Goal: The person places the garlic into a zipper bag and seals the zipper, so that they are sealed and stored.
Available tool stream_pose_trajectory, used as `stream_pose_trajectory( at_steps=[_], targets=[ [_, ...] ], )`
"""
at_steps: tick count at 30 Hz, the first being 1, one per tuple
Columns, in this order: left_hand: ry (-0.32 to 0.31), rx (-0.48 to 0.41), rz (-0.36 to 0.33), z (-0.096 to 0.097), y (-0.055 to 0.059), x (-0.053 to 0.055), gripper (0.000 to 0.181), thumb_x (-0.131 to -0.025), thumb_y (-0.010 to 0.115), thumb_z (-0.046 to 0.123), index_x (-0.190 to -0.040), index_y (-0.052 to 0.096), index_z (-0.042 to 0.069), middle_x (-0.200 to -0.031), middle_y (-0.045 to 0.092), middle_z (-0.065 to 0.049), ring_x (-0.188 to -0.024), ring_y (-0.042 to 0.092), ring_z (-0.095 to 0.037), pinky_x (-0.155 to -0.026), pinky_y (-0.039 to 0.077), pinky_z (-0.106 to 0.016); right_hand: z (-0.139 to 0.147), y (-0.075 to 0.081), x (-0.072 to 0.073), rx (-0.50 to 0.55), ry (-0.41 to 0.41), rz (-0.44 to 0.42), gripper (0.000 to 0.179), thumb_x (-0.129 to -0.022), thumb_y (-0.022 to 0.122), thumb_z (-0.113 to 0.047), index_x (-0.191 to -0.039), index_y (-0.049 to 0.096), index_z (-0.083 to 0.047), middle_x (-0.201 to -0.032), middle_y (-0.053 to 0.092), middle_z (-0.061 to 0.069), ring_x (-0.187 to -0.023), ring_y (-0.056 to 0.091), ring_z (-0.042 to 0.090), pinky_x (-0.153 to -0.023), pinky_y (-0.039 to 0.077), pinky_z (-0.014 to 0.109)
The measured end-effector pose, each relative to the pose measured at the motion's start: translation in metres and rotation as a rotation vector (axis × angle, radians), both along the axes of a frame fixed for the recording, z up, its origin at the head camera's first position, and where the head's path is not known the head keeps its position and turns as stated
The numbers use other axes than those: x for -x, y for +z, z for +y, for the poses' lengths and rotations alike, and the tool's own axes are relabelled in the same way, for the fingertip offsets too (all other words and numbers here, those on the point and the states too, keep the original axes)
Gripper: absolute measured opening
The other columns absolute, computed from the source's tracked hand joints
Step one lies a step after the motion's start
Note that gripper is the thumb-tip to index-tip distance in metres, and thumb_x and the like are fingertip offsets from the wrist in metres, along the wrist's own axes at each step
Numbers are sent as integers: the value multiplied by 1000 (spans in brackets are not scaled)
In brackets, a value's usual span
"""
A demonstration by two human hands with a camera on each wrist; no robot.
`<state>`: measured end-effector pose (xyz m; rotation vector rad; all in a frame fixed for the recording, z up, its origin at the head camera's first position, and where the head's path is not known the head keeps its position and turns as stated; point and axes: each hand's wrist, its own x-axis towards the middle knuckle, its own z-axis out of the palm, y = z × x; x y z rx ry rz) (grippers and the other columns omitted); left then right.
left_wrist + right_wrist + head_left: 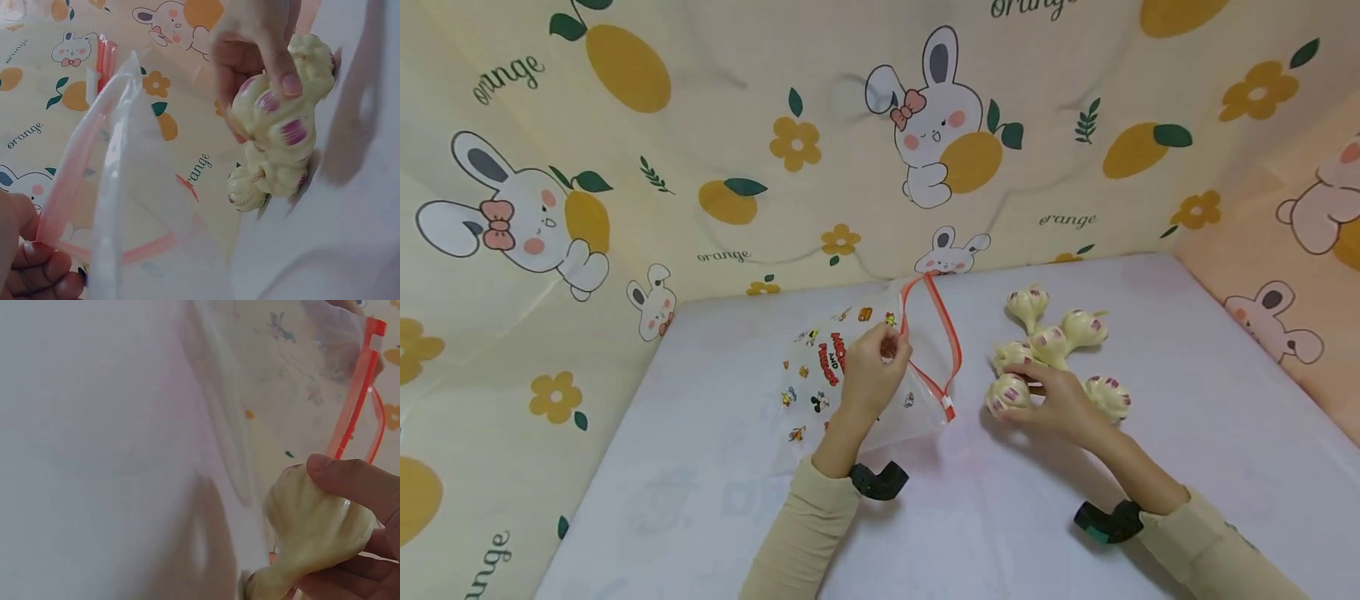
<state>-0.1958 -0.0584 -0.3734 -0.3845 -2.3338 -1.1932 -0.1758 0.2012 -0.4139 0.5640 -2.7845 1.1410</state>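
Note:
My left hand (874, 373) pinches the rim of a clear zip bag (808, 387) printed with small cartoon figures. The bag's red zip edge (957, 346) stands spread apart, its mouth facing right. To the right of that mouth, my right hand (1063, 404) grips a garlic bulb (1006, 395), cream with purple patches. In the right wrist view, thumb and fingers lie around the bulb (312, 525), its stem pointing down-left. Several more garlic bulbs (1084, 329) are clustered just beyond and beside the right hand.
A white cloth (685, 467) covers the table. Behind it and at the sides hangs a cream sheet (700, 125) printed with rabbits and oranges. Each wrist wears a black device (880, 481).

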Motion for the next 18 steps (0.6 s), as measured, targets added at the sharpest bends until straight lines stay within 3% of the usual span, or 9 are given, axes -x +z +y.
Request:
stream_pose_trajectory(
  at_steps=[9,18],
  targets=[
    [-8,2,-4,-1,1,3,12,-83,55,10,-73,57,5,-66,63,-8,-62,57,-14,-58,48,-17,-5,21,13,46,7,54,59,-65,82,-21,-115,60,2,-112,65,20,-95,66,32,-78,55,37],
    [-26,-11,-56,0,-5,2,13,-85,55,11,-74,58,5,-68,63,-8,-62,56,-12,-59,47,-16,-14,38,16,167,-31,-94,60,-73,76,-23,-124,54,-1,-123,60,20,-102,64,33,-82,55,34]
  ],
)
